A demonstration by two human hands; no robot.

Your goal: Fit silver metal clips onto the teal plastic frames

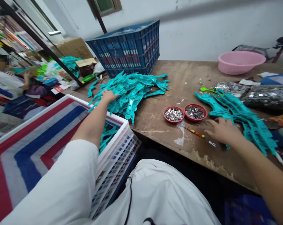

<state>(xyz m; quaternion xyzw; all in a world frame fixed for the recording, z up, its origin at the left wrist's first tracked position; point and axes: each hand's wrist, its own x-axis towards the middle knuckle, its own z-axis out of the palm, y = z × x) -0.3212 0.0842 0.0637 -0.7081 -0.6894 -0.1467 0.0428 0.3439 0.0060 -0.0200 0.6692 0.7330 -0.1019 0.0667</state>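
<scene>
My left hand [110,96] rests on the near left side of a heap of teal plastic parts [134,90], its fingers apart and touching the heap. On the right, my right hand [222,130] lies with thumb and fingers spread against the near end of a row of overlapping teal parts [247,115]; no part is visibly gripped. Left of that hand lies a screwdriver [195,132] with a yellow and red handle. Two small red bowls of metal pieces stand side by side: the left bowl [164,116] and the right bowl [206,116].
A white crate [122,150] with teal parts inside and a striped sheet [45,147] stands at the left. A blue crate [141,50] and a pink basin [242,62] sit farther back. Bags of metal pieces [268,97] lie right. Another person [8,78] sits far left.
</scene>
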